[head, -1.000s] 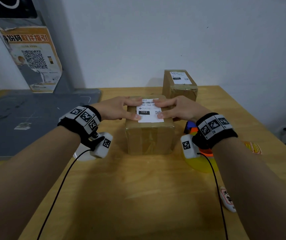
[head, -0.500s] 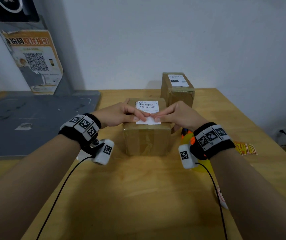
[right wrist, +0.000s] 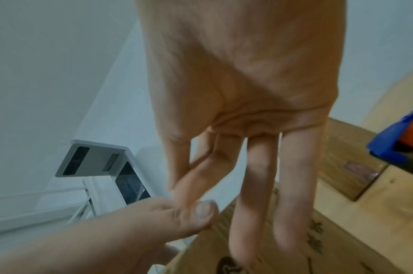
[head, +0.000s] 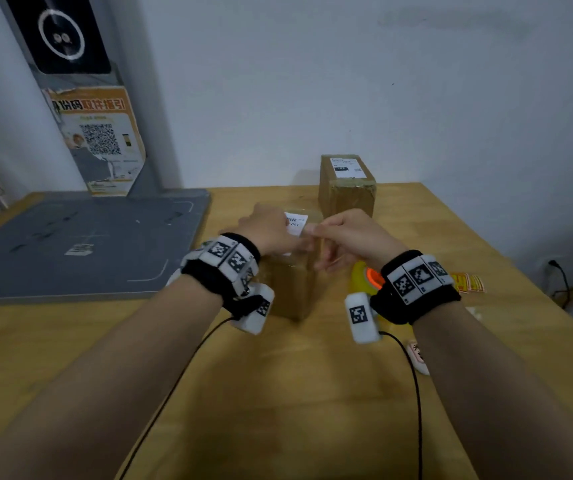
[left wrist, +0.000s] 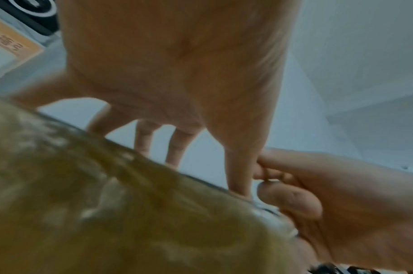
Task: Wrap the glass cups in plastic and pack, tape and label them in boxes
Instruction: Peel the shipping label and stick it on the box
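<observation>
Fingers first: our left hand [head: 271, 230] rests with straight fingers on the near box [head: 290, 289], right hand [head: 354, 237] pinching thumb to forefinger at the white label [head: 295, 223] on its top; whether paper's caught, we can't tell. It reads "001". A second labelled box [head: 346, 188] sits behind, an orange QR poster [head: 99, 140] far left. Yellow tape roll [head: 364, 277] hides behind our right wrist. Half a second ago the label showed fully; now it's mostly covered.
</observation>
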Available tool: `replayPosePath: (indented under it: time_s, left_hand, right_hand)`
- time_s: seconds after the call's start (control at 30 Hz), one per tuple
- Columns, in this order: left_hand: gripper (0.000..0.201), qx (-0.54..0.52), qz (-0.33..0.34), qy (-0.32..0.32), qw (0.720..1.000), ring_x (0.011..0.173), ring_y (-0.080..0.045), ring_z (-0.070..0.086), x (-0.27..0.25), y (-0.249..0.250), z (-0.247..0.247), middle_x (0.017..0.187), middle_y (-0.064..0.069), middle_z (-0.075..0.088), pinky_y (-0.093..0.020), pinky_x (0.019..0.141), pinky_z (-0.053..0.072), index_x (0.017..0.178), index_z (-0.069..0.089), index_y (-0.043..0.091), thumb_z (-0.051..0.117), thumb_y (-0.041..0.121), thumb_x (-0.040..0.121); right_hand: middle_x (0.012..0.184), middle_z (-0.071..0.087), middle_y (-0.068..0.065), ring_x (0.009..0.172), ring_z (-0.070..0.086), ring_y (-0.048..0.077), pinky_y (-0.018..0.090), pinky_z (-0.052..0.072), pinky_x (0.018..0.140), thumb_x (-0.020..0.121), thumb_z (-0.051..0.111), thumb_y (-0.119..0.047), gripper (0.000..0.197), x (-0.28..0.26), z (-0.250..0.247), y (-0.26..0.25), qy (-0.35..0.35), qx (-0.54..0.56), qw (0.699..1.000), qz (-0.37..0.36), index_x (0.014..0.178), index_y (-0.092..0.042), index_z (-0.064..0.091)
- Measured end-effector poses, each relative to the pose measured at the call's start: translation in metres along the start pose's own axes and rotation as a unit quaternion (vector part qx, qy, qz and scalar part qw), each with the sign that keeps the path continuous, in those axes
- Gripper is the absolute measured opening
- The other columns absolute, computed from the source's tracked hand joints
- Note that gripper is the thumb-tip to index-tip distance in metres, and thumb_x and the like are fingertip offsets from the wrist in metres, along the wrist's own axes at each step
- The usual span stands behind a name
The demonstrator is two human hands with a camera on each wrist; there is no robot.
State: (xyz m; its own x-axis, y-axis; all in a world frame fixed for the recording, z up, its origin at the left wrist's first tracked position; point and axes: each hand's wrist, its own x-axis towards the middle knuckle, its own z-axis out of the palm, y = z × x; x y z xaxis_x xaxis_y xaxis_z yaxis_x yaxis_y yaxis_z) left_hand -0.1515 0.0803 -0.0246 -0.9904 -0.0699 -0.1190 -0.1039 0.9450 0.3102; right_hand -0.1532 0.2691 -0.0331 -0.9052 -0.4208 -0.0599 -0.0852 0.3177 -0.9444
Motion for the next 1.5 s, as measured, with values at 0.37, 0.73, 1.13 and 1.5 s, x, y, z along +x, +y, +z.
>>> replayPosePath:
  time_s: [0.37, 0.73, 1.13, 1.5]
  left_hand:
    - [0.121, 0.061, -0.035, -0.082, 0.994, 0.145, -0.043, 0.029, -0.009, -0.004, -0.003, 0.163, -0.012, 0.01, -0.057, 0.113, 0.039, 0.152, 0.023, 0.058, 0.081, 0.077, 0.047]
    - [0.088, 0.072, 0.118, -0.09, 0.986, 0.147, -0.027, 0.033, -0.018, 0.003, -0.01, 0.168, 0.011, 0.024, -0.05, 0.11, 0.045, 0.135, 0.046, 0.067, 0.059, -0.004, 0.084]
    - [0.04, -0.265, 0.189, 0.043, 0.945, 0.125, -0.006, 0.05, -0.041, 0.075, 0.023, 0.128, 0.009, 0.066, -0.025, 0.103, 0.035, 0.103, 0.078, 0.025, 0.05, -0.002, 0.094]
    - [0.048, -0.345, 0.191, 0.095, 0.914, 0.112, -0.012, 0.064, -0.025, 0.116, 0.062, 0.114, 0.001, 0.074, -0.017, 0.085, 0.047, 0.076, 0.072, 0.035, 0.049, -0.004, 0.094]
  right_hand:
    - [0.074, 0.077, 0.001, 0.061, 0.071, 0.018, 0.033, 0.058, 0.063, 0.099, 0.066, -0.037, 0.028, -0.034, -0.028, 0.017, 0.147, -0.135, 0.98, 0.023, 0.083, -0.016, 0.075]
    - [0.073, 0.077, 0.001, 0.066, 0.072, 0.02, 0.036, 0.061, 0.065, 0.099, 0.066, -0.036, 0.027, -0.04, -0.03, 0.022, 0.158, -0.149, 0.976, 0.03, 0.083, -0.016, 0.075]
    - [0.105, 0.07, 0.014, 0.112, 0.061, 0.04, 0.045, 0.055, 0.091, 0.092, 0.059, -0.025, 0.017, -0.056, -0.094, 0.074, 0.195, -0.406, 0.87, 0.202, 0.098, -0.015, 0.071]
    - [0.114, 0.064, 0.018, 0.145, 0.021, 0.042, 0.053, 0.044, 0.104, 0.083, 0.076, -0.024, 0.021, -0.051, -0.12, 0.13, 0.117, -0.463, 0.821, 0.311, 0.083, -0.013, 0.058]
